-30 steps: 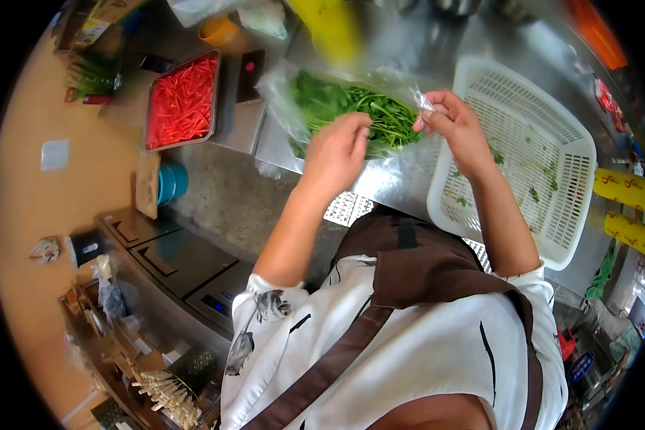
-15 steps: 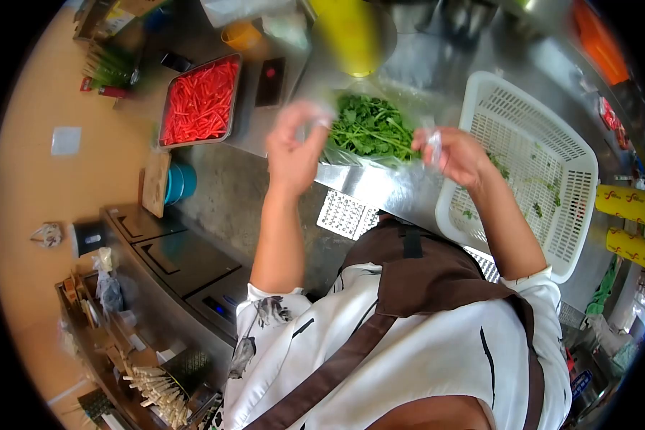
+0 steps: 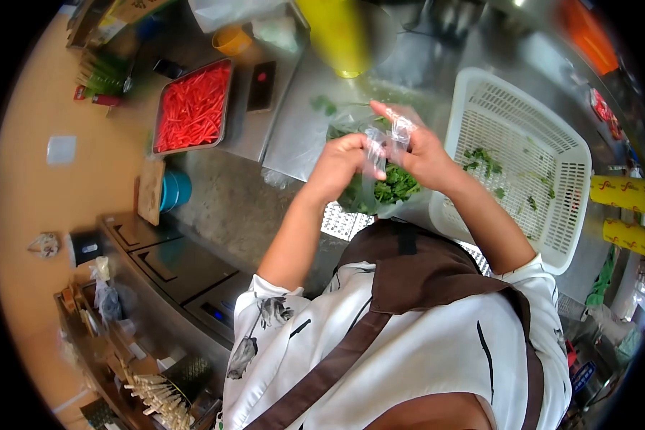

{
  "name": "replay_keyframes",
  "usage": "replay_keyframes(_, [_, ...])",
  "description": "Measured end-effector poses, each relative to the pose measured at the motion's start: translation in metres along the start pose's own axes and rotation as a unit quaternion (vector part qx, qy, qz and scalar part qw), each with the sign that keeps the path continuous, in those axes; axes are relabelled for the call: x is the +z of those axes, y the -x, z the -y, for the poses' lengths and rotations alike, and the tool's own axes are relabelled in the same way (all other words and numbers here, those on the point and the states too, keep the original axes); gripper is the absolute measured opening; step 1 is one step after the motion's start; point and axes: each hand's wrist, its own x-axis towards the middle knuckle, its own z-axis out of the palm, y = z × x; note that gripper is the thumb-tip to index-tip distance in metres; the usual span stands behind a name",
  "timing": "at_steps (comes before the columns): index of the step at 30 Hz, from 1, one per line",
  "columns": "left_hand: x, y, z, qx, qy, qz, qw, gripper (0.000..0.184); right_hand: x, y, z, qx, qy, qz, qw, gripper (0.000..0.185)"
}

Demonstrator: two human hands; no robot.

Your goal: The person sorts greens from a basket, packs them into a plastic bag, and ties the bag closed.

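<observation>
A clear plastic bag (image 3: 368,188) full of leafy green herbs (image 3: 400,188) is at the steel counter's near edge, in front of my apron. My left hand (image 3: 337,166) is closed around one twisted handle of the bag. Close beside it, my right hand (image 3: 428,159) grips the other handle, with its index finger stretched out. The handles meet between my two hands above the herbs. My hands and the plastic cover part of the herbs.
To the right is a white slotted basket (image 3: 460,115) with a few herb sprigs (image 3: 481,159). A metal tray (image 3: 226,123) of red strips stands at the left, near a dark phone-like slab (image 3: 262,86). A yellow object (image 3: 340,36) stands behind the bag.
My hands have come together from either side of the bag, drawing its handles over the herbs. The bag has gathered inward and shifted nearer my body.
</observation>
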Motion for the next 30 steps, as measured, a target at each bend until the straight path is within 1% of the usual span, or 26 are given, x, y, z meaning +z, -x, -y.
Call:
replay_keyframes(1, [0.008, -0.005, 0.005, -0.006, -0.073, -0.031, 0.997, 0.033, 0.001, 0.000, 0.005, -0.065, 0.094, -0.027, 0.993, 0.046])
replay_keyframes(2, [0.013, -0.008, 0.008, -0.011, -0.145, -0.064, 0.987, 0.035, 0.000, 0.000, 0.006, -0.065, 0.094, -0.026, 0.993, 0.046])
replay_keyframes(4, [0.007, -0.010, 0.015, -0.007, -0.125, -0.068, 0.990, 0.041, -0.007, 0.001, 0.005, -0.134, 0.111, 0.056, 0.983, 0.044])
replay_keyframes(5, [-0.002, -0.011, 0.025, -0.020, -0.089, -0.011, 0.996, 0.040, -0.012, 0.003, 0.005, -0.064, 0.034, 0.112, 0.991, 0.039])
replay_keyframes(6, [-0.006, -0.011, 0.028, -0.034, -0.053, 0.047, 0.997, 0.039, -0.017, 0.004, 0.008, -0.065, 0.034, 0.115, 0.991, 0.039])
replay_keyframes(7, [-0.002, -0.005, 0.026, -0.052, -0.023, 0.076, 0.996, 0.040, -0.024, 0.004, 0.012, 0.042, -0.041, 0.153, 0.986, 0.037])
replay_keyframes(8, [-0.005, -0.006, 0.038, -0.064, -0.022, 0.075, 0.995, 0.042, -0.027, 0.004, 0.014, 0.148, -0.116, 0.189, 0.964, 0.036])
replay_keyframes(9, [-0.005, -0.001, 0.038, -0.063, -0.016, 0.095, 0.993, 0.043, -0.026, 0.003, 0.011, 0.179, -0.146, 0.156, 0.960, 0.034])
replay_keyframes(10, [-0.004, 0.005, 0.039, -0.062, -0.010, 0.115, 0.991, 0.044, -0.028, 0.004, 0.011, 0.178, -0.145, 0.158, 0.960, 0.034])
replay_keyframes(11, [0.001, 0.009, 0.040, -0.019, -0.003, 0.117, 0.993, 0.046, -0.032, 0.005, 0.011, 0.184, -0.159, 0.145, 0.959, 0.032])
replay_keyframes(12, [0.002, 0.015, 0.036, -0.019, -0.001, 0.115, 0.993, 0.046, -0.037, 0.008, 0.011, 0.192, -0.174, 0.132, 0.957, 0.031])
replay_keyframes(13, [0.000, 0.023, 0.031, 0.016, 0.014, 0.114, 0.993, 0.046, -0.051, 0.008, 0.014, 0.151, -0.182, 0.177, 0.956, 0.031])
replay_keyframes(14, [-0.003, 0.031, 0.026, 0.052, 0.029, 0.112, 0.992, 0.047, -0.067, 0.008, 0.016, 0.147, -0.137, 0.186, 0.962, 0.032])
replay_keyframes(15, [-0.007, 0.040, 0.023, 0.088, 0.046, 0.074, 0.992, 0.054, -0.086, 0.004, 0.012, 0.110, -0.098, 0.197, 0.969, 0.031])
replay_keyframes(16, [-0.011, 0.050, 0.020, 0.089, 0.049, 0.070, 0.992, 0.054, -0.102, 0.002, 0.015, 0.165, -0.082, 0.151, 0.971, 0.030])
replay_keyframes(17, [-0.016, 0.060, 0.017, 0.123, 0.046, 0.019, 0.991, 0.058, -0.121, -0.002, 0.005, 0.199, -0.018, 0.096, 0.975, 0.028])
replay_keyframes(18, [-0.019, 0.068, 0.015, 0.156, 0.043, -0.034, 0.986, 0.062, -0.136, -0.011, -0.002, 0.194, 0.158, 0.061, 0.966, 0.028])
replay_keyframes(19, [-0.021, 0.074, 0.012, 0.162, 0.022, -0.048, 0.985, 0.061, -0.139, -0.024, -0.004, 0.155, 0.362, -0.014, 0.919, 0.029])
replay_keyframes(20, [-0.018, 0.077, 0.010, 0.163, 0.027, -0.054, 0.985, 0.061, -0.135, -0.036, -0.004, 0.119, 0.484, -0.087, 0.863, 0.029])
replay_keyframes(21, [-0.015, 0.080, 0.007, 0.150, -0.002, -0.068, 0.986, 0.058, -0.113, -0.053, 0.011, 0.078, 0.592, -0.160, 0.786, 0.030])
replay_keyframes(22, [-0.013, 0.082, 0.005, 0.138, -0.032, -0.082, 0.987, 0.056, -0.095, -0.073, 0.002, 0.019, 0.554, -0.124, 0.823, 0.029])
replay_keyframes(23, [-0.009, 0.082, 0.006, 0.160, -0.043, -0.087, 0.982, 0.056, -0.073, -0.092, -0.011, -0.039, 0.510, -0.087, 0.855, 0.028])
replay_keyframes(24, [-0.009, 0.081, 0.007, 0.157, -0.042, -0.090, 0.983, 0.056, -0.041, -0.108, -0.013, -0.047, 0.439, -0.012, 0.897, 0.024])
replay_keyframes(25, [-0.009, 0.080, 0.008, 0.177, -0.039, -0.078, 0.980, 0.056, -0.010, -0.125, -0.018, 0.019, 0.511, 0.075, 0.856, 0.019])
replay_keyframes(28, [-0.011, 0.078, 0.007, 0.198, -0.038, -0.071, 0.977, 0.055, 0.032, -0.163, -0.090, 0.012, 0.538, 0.105, 0.836, 0.020])
replay_keyframes(30, [-0.010, 0.078, 0.005, 0.202, -0.035, -0.085, 0.975, 0.053, 0.042, -0.167, -0.116, 0.057, 0.548, 0.077, 0.831, 0.022])
